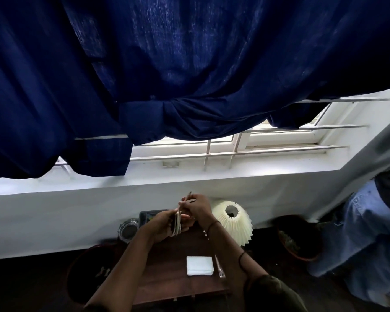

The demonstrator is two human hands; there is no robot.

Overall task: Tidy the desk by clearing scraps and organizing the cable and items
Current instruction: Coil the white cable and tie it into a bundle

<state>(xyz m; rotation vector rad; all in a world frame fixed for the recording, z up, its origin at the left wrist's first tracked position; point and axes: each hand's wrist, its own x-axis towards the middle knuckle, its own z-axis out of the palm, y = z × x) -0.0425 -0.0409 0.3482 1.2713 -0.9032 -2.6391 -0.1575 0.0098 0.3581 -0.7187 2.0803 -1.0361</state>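
Observation:
A pale cable (178,225) is looped into a small coil above the dark wooden desk (164,273). My left hand (164,226) grips the coil from the left. Just above and to the right, my right hand (197,209) pinches the cable's loose end, which sticks up past the fingers. A folded white cloth or paper pad (199,266) lies flat on the desk in front of my arms. A thin clear strip (220,267) lies beside it at the right edge.
A pleated cream lampshade (233,221) lies tipped at the desk's back right. A glass jar (128,230) and a dark rectangular tin (151,216) stand by the white wall. Round dark bins sit left (88,271) and right (300,237). Blue cloth (360,239) hangs at right.

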